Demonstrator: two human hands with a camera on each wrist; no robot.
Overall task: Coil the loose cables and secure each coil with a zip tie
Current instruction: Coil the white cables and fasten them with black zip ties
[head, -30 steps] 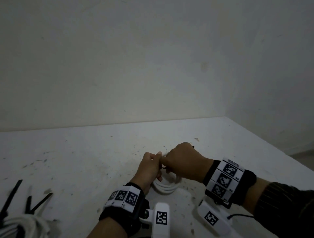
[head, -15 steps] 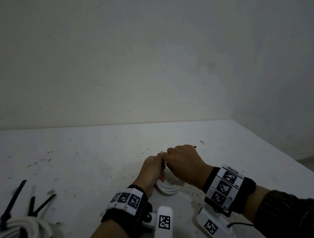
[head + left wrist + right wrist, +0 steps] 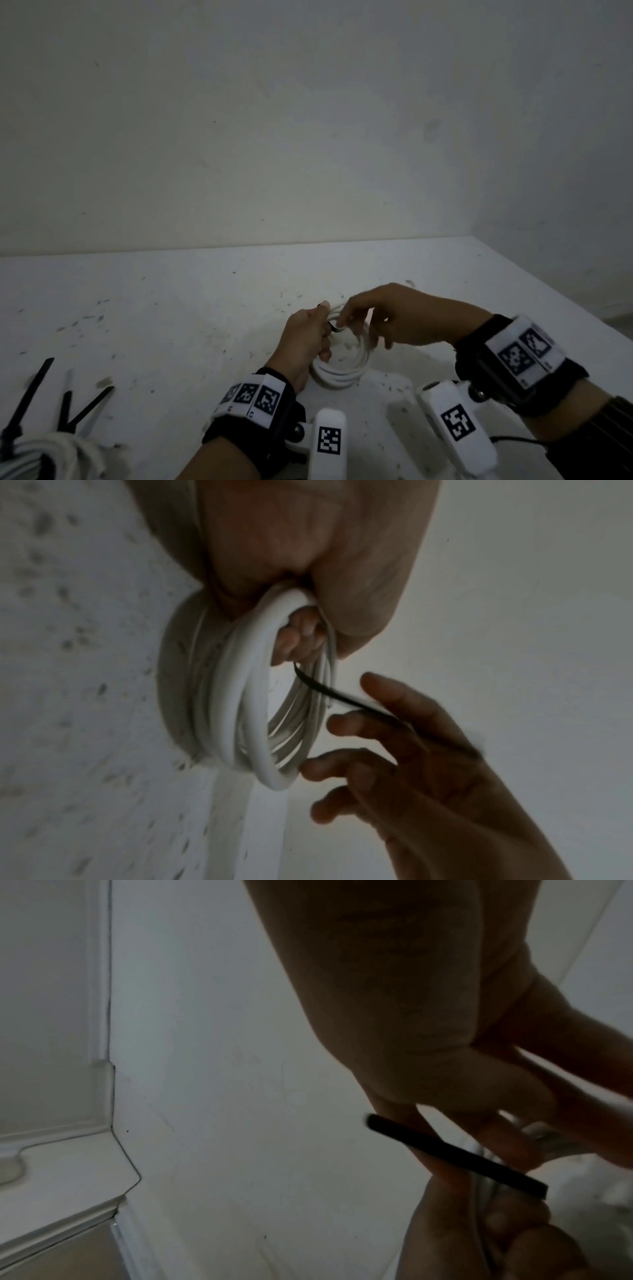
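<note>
My left hand (image 3: 305, 337) grips one side of a white cable coil (image 3: 342, 371) and holds it upright on the white table (image 3: 171, 325). In the left wrist view the coil (image 3: 240, 696) hangs from the curled fingers, its loops stacked together. A black zip tie (image 3: 329, 692) runs from those fingers across to my right hand (image 3: 394, 318). That hand pinches the tie (image 3: 455, 1153) between thumb and forefinger, with the other fingers spread. The tie's free end sticks out past the fingers. How far the tie wraps round the coil is hidden.
Several spare black zip ties (image 3: 78, 407) lie at the table's left front. Beside them a second white cable bundle (image 3: 44, 455) shows at the bottom left corner. A wall stands behind the table, and the table's edge (image 3: 548, 301) runs down the right.
My right hand has opened out from a fist over the coil, its fingers now spread, and drawn slightly right along the tie. More of the coil shows. The left hand keeps its grip.
</note>
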